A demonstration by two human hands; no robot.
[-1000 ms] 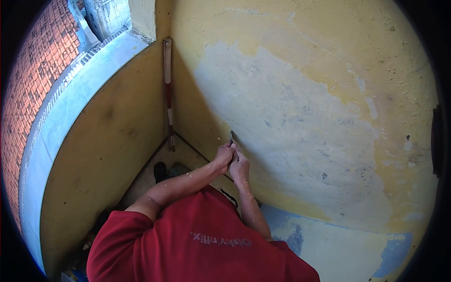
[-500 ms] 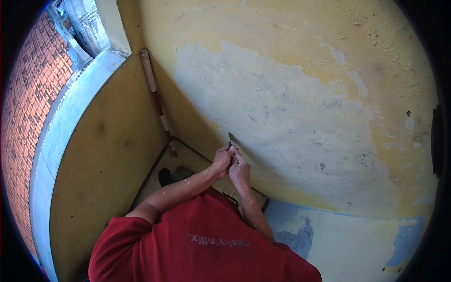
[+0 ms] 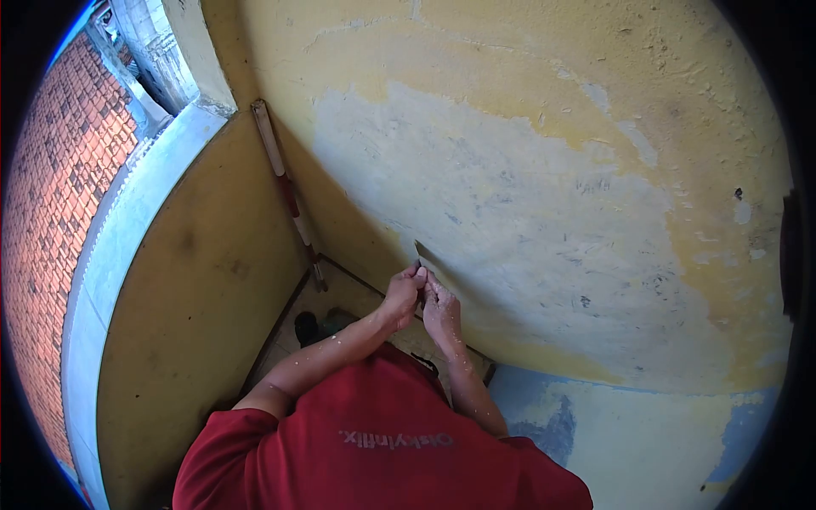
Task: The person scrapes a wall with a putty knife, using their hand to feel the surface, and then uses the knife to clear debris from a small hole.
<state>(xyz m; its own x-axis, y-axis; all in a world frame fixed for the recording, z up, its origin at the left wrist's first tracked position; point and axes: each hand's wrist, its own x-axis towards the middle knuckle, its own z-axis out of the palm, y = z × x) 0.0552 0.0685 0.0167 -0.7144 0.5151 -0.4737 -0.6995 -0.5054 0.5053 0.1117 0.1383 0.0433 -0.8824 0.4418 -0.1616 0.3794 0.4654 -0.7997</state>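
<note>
Both of my hands are closed together around the handle of a scraper [image 3: 418, 252], whose thin blade is seen nearly edge-on against the wall. My left hand [image 3: 403, 294] grips from the left, with the thumb near the blade end. Pressed beside it, my right hand [image 3: 442, 311] is shut on the same tool; pale dust covers its fingers. The handle is mostly hidden by my fingers. Around the blade, a whitish stripped patch [image 3: 510, 212] spreads over the yellow wall [image 3: 408, 51], with scuffs and ragged paint edges.
A pole with red and white bands [image 3: 289, 191] leans in the corner. To the left is a low yellow wall [image 3: 183, 314] topped by a pale ledge [image 3: 102, 289], with roof tiles [image 3: 64, 161] beyond. A bluish panel [image 3: 620, 442] lies at the lower right.
The view has shifted slightly, so the corner and ledge appear a little lower and further right. My hands keep their hold on the scraper, its blade still by the patch's lower left edge.
</note>
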